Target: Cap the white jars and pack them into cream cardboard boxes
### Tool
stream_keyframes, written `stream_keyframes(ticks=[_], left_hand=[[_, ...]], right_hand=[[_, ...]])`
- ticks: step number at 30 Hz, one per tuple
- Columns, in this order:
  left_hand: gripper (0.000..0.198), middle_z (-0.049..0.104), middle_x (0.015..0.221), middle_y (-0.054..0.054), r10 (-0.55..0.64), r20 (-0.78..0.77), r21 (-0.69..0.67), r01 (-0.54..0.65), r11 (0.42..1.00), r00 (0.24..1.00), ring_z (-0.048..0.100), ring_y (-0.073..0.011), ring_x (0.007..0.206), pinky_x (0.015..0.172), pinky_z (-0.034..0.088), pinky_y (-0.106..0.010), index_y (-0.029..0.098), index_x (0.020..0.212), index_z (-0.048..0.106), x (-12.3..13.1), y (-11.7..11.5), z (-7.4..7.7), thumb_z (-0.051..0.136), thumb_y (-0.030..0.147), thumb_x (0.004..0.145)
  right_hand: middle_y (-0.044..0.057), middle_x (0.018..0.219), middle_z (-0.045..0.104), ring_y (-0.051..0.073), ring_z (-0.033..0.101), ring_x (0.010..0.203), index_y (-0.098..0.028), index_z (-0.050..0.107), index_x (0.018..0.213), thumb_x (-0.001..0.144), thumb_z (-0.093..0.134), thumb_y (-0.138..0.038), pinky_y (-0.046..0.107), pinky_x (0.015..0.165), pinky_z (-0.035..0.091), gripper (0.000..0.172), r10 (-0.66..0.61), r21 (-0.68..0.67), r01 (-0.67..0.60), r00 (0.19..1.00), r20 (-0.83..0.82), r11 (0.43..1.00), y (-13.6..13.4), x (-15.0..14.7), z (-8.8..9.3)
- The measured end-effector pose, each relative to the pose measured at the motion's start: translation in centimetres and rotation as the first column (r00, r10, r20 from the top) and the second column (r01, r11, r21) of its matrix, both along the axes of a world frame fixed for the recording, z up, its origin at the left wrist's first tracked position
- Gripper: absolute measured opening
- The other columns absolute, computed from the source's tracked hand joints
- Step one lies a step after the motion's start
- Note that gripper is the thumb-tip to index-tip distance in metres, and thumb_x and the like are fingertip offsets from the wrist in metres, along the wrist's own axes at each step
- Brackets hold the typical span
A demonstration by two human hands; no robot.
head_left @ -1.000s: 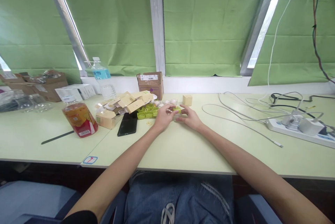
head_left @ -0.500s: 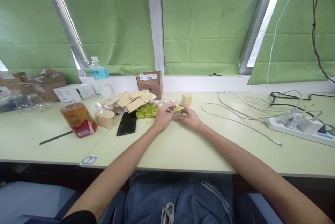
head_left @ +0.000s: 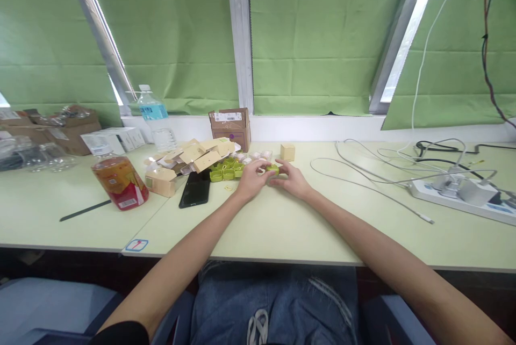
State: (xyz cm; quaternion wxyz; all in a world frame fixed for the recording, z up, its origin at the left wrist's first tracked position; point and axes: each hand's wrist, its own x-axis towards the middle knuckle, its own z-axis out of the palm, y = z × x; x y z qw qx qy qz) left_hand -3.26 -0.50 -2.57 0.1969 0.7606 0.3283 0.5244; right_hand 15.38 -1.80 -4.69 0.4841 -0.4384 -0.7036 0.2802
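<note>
In front of me on the table, my left hand [head_left: 252,179] and my right hand [head_left: 294,180] meet from either side around a small green plastic piece [head_left: 273,168]. The thumb and fingers of both hands are bent onto it, and its lower part is partly hidden. Left of my left hand lie several similar green cup-like pieces [head_left: 228,173]. Behind my hands are whitish, clear-wrapped pieces [head_left: 262,156]. A small tan box [head_left: 287,152] stands just beyond my right fingers.
Left are a black phone [head_left: 194,189], a pile of small opened cartons [head_left: 197,156], an orange-red plastic container [head_left: 121,184] and a water bottle [head_left: 155,119]. A brown cardboard box [head_left: 230,129] stands at the back. Right are loose cables [head_left: 374,186] and a power strip [head_left: 463,203].
The green piece has turned slightly between my fingers, showing more of its rounded top. Both hands stay in nearly the same place.
</note>
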Motion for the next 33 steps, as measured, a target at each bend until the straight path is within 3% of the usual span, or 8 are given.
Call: stream_keyframes(ticks=[9, 17, 28, 30, 33], left_hand=[[0.021, 0.079, 0.107, -0.008, 0.020, -0.034, -0.058, -0.022, 0.998, 0.999, 0.071, -0.0238, 0.098, 0.085, 0.056, -0.038, 0.020, 0.099, 0.077, -0.04, -0.06, 0.09, 0.081, 0.030, 0.080], [0.043, 0.077, 0.109, -0.010, 0.005, -0.035, -0.107, -0.009, 0.994, 0.999, 0.072, -0.0250, 0.105, 0.088, 0.053, -0.038, 0.019, 0.115, 0.070, -0.33, 0.01, 0.02, 0.085, 0.027, 0.075], [0.041, 0.076, 0.107, -0.011, -0.028, -0.078, -0.143, 0.017, 0.990, 0.997, 0.071, -0.0245, 0.094, 0.075, 0.054, -0.034, 0.018, 0.107, 0.071, -0.83, 0.15, 0.25, 0.085, 0.038, 0.075], [0.042, 0.077, 0.103, -0.009, -0.013, -0.107, -0.105, 0.001, 0.994, 0.994, 0.071, -0.0248, 0.094, 0.077, 0.054, -0.035, 0.019, 0.110, 0.070, -0.89, 0.09, 0.25, 0.084, 0.040, 0.076], [0.042, 0.077, 0.100, -0.008, 0.023, -0.161, -0.051, -0.031, 0.998, 0.987, 0.071, -0.0247, 0.095, 0.080, 0.054, -0.036, 0.020, 0.115, 0.069, -0.94, -0.06, 0.36, 0.082, 0.039, 0.079]], right_hand=[[0.009, 0.118, 0.075, 0.028, 0.070, 0.117, -0.022, 0.052, 0.146, 0.071, 0.091, -0.034, 0.045, 0.105, 0.051, 0.086, -0.005, 0.002, 0.005, 1.000, -0.004, 1.000, 0.35, 0.08, -0.42], [0.008, 0.116, 0.075, 0.028, 0.071, 0.116, -0.022, 0.052, 0.146, 0.071, 0.090, -0.033, 0.046, 0.105, 0.050, 0.084, 0.002, 0.006, -0.002, 1.000, -0.004, 1.000, 0.28, 0.09, -0.34], [0.008, 0.114, 0.076, 0.027, 0.071, 0.112, -0.023, 0.054, 0.146, 0.074, 0.088, -0.029, 0.044, 0.103, 0.053, 0.080, -0.015, 0.022, 0.015, 0.999, 0.032, 1.000, 0.06, 0.02, -0.12], [0.008, 0.114, 0.076, 0.026, 0.072, 0.111, -0.024, 0.056, 0.145, 0.075, 0.087, -0.027, 0.044, 0.102, 0.053, 0.077, -0.015, 0.038, 0.013, 0.999, 0.048, 0.999, -0.11, -0.02, 0.05], [0.008, 0.117, 0.077, 0.028, 0.072, 0.111, -0.023, 0.067, 0.132, 0.078, 0.085, -0.029, 0.043, 0.102, 0.053, 0.057, 0.000, 0.093, -0.010, 0.994, 0.105, 0.996, -0.41, -0.03, 0.44]])
